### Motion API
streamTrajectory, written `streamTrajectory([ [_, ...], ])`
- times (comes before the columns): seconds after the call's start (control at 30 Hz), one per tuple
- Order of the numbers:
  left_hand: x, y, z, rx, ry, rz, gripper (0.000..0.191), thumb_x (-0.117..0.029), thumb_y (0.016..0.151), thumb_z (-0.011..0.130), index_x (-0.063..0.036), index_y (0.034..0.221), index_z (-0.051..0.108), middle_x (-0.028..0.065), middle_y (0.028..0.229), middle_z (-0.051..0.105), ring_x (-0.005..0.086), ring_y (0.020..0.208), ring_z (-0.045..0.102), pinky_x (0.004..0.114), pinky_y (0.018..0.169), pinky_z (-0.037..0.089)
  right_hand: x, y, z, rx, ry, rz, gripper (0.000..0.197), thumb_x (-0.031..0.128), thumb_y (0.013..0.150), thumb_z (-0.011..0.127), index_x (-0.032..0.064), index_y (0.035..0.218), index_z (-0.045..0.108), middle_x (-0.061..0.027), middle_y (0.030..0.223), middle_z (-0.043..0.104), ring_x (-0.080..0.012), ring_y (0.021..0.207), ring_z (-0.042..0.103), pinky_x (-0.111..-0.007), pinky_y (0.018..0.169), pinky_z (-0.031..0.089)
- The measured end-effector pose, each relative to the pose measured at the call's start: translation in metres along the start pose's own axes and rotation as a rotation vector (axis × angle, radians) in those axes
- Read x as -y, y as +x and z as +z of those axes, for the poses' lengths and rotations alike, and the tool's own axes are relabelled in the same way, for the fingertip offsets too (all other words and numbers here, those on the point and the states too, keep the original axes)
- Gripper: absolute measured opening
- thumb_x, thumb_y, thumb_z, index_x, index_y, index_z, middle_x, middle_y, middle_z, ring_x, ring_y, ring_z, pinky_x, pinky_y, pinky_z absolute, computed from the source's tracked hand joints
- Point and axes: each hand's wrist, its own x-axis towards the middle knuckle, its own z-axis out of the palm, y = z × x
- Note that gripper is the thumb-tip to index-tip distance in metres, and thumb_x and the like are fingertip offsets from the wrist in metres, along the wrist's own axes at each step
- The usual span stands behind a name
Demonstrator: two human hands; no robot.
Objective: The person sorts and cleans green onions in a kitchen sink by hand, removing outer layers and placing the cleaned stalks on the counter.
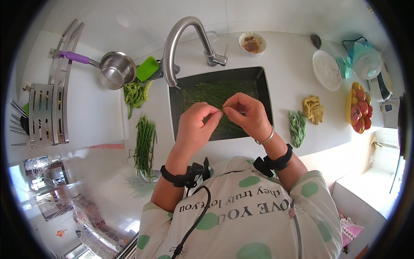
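Observation:
Over the dark sink (172, 113), my left hand (199, 124) and my right hand (248, 114) meet fingertip to fingertip. Between them they pinch a thin green stalk (223, 110), mostly covered by the fingers. Many long, thin green stalks (207, 91), like garlic chives, lie in the sink below, seemingly in water. On the counter left of the sink rests a bundle of similar chives (145, 144), its lower end reaching past the front edge. A curved metal faucet (190, 22) arches over the sink's back left corner.
A steel saucepan (117, 69) with a purple handle hangs at left, near green pods (134, 95). Behind the sink stands a stained bowl (253, 44). Two cloths, green (297, 129) and mustard (313, 109), lie to the right, before a plate (326, 70) and a tomato-filled yellow basket (348, 108).

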Motion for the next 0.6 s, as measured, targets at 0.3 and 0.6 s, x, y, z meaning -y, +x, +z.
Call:
streamTrajectory([
  [0.3, 0.003, 0.002, -0.003, 0.135, 0.007, 0.005, 0.008, -0.006, 0.092, 0.067, 0.0026, 0.091, 0.067, 0.0037, 0.076, 0.057, 0.0099, 0.065, 0.049, 0.025, 0.06, 0.041, -0.004, 0.0, -0.015, 0.183, 0.076, 0.14, 0.007, 0.005, 0.092, 0.062, -0.0007, 0.096, 0.061, -0.0009, 0.078, 0.06, -0.0066, 0.067, 0.054, -0.023, 0.06, 0.045],
  [0.6, 0.001, 0.001, -0.001, 0.223, -0.069, -0.051, 0.011, -0.007, 0.094, 0.065, 0.0035, 0.093, 0.068, 0.0042, 0.08, 0.061, 0.0087, 0.069, 0.053, 0.024, 0.063, 0.043, -0.011, -0.003, -0.027, 0.24, -0.034, 0.051, 0.007, 0.007, 0.093, 0.062, 0.0003, 0.095, 0.06, -0.0034, 0.077, 0.057, -0.0093, 0.067, 0.054, -0.025, 0.062, 0.047],
])
